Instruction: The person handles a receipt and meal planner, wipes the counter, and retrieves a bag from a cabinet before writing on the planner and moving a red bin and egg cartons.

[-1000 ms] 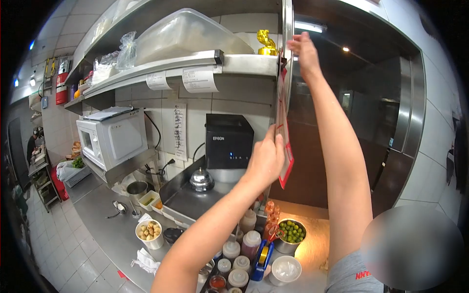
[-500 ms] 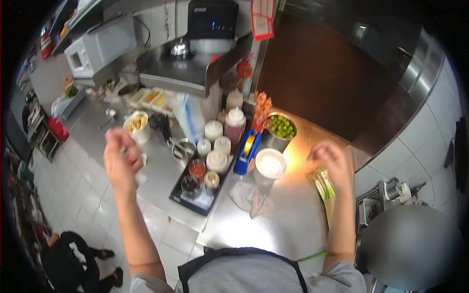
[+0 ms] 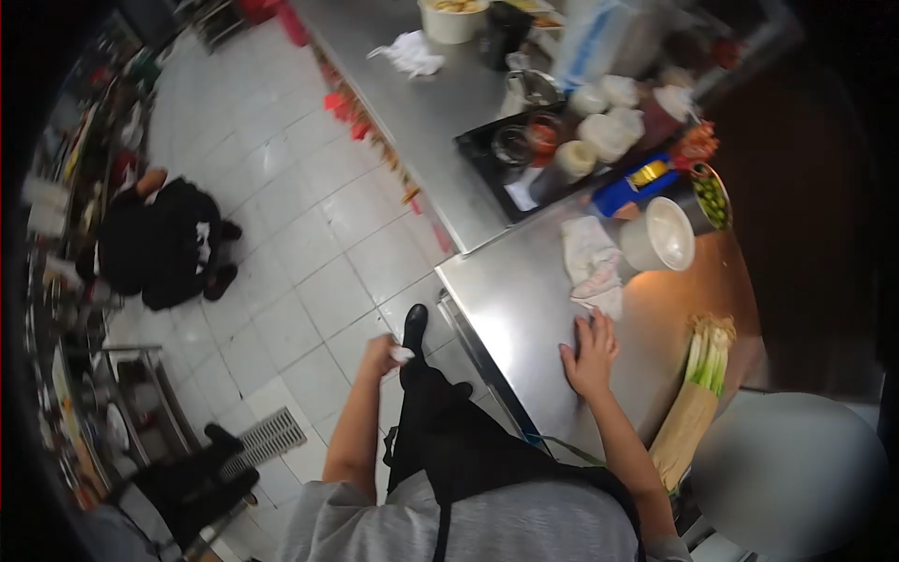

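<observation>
My left hand (image 3: 382,356) is closed over the tiled floor, with a small white thing (image 3: 402,355) showing at its fingers. My right hand (image 3: 591,358) lies with fingers apart on the steel counter (image 3: 506,309), its fingertips by the lower edge of a crumpled cloth (image 3: 590,262). Just beyond the cloth is a white tub (image 3: 658,234), and next to that a blue tape dispenser (image 3: 629,187). To the right of my right hand lies a bundle of green onions (image 3: 708,361) in brown wrapping (image 3: 685,426).
A black tray (image 3: 510,201) holds bottles and small jars. Behind the tub stands a tin of green pieces (image 3: 711,202). A white cloth (image 3: 409,53) lies on the far counter. One person in black (image 3: 159,244) bends at the left; another person (image 3: 178,501) is at the lower left.
The view has swung down and left. My right hand has come down onto the counter. My left hand has lowered beside my body, and its fingers have closed.
</observation>
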`<state>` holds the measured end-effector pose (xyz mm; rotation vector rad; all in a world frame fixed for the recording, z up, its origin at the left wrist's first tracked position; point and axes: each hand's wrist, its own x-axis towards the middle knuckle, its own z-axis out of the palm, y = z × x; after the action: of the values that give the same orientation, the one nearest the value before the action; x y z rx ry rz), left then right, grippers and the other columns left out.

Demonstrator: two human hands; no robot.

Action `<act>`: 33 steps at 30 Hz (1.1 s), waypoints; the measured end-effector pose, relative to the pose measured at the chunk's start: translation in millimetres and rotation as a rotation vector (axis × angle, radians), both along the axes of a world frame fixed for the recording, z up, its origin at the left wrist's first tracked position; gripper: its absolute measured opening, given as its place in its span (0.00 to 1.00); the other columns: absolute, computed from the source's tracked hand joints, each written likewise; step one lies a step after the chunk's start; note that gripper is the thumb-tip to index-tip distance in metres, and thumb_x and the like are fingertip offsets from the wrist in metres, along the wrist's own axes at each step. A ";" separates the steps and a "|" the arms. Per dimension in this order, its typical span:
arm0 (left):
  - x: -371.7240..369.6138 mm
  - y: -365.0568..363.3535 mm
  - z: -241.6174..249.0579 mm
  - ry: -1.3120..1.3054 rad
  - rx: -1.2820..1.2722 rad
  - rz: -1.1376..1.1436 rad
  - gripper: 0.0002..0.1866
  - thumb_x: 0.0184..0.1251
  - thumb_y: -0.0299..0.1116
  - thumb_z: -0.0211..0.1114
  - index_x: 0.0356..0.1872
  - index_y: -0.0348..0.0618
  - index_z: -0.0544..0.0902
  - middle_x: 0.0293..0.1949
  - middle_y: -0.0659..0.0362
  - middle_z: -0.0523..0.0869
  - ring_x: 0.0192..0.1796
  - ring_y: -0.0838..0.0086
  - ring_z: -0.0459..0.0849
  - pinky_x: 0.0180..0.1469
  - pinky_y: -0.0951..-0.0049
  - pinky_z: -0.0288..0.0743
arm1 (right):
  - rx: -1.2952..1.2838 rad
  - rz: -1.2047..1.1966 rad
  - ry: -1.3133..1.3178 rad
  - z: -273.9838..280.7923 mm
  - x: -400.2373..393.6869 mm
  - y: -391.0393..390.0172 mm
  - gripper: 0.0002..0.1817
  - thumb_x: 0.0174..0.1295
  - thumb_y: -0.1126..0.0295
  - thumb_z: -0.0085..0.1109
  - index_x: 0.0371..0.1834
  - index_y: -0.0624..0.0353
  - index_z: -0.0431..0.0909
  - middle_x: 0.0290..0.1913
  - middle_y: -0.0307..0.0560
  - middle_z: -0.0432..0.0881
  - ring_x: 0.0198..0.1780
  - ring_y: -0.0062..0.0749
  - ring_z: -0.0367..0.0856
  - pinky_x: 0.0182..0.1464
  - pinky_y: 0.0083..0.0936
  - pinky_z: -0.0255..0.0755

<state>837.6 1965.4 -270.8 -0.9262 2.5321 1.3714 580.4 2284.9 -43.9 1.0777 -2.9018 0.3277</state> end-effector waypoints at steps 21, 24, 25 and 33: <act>34.6 -36.6 44.9 0.257 0.888 1.019 0.10 0.62 0.25 0.51 0.42 0.37 0.77 0.25 0.58 0.79 0.25 0.74 0.78 0.30 0.75 0.74 | -0.180 -0.013 0.119 -11.7 6.7 0.4 0.20 0.52 0.70 0.53 0.51 0.58 0.71 0.59 0.54 0.67 0.62 0.53 0.61 0.63 0.48 0.50; 15.7 -79.5 44.9 0.255 0.855 0.845 0.14 0.61 0.36 0.50 0.39 0.36 0.79 0.21 0.58 0.76 0.20 0.74 0.73 0.26 0.75 0.68 | -0.231 0.009 0.130 -8.3 16.8 -39.9 0.21 0.50 0.70 0.54 0.50 0.59 0.71 0.56 0.59 0.67 0.59 0.55 0.62 0.62 0.48 0.51; 3.3 -95.2 61.8 0.116 0.804 0.758 0.14 0.60 0.37 0.53 0.38 0.37 0.80 0.21 0.57 0.77 0.22 0.72 0.75 0.28 0.73 0.70 | -0.297 0.081 0.110 -4.8 27.9 -61.7 0.22 0.48 0.70 0.55 0.50 0.60 0.71 0.54 0.61 0.66 0.57 0.56 0.62 0.61 0.48 0.51; -151.0 -147.6 79.9 0.521 -0.077 -0.369 0.27 0.51 0.28 0.59 0.58 0.52 0.72 0.64 0.58 0.68 0.55 0.58 0.75 0.47 0.62 0.76 | -0.270 0.139 -0.011 -18.7 37.5 -233.1 0.17 0.47 0.72 0.57 0.44 0.58 0.74 0.42 0.59 0.63 0.48 0.50 0.61 0.53 0.41 0.56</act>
<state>686.6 1817.8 -190.9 -0.0821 2.9320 1.5506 617.9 2051.8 -62.6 1.2329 -2.6924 0.7084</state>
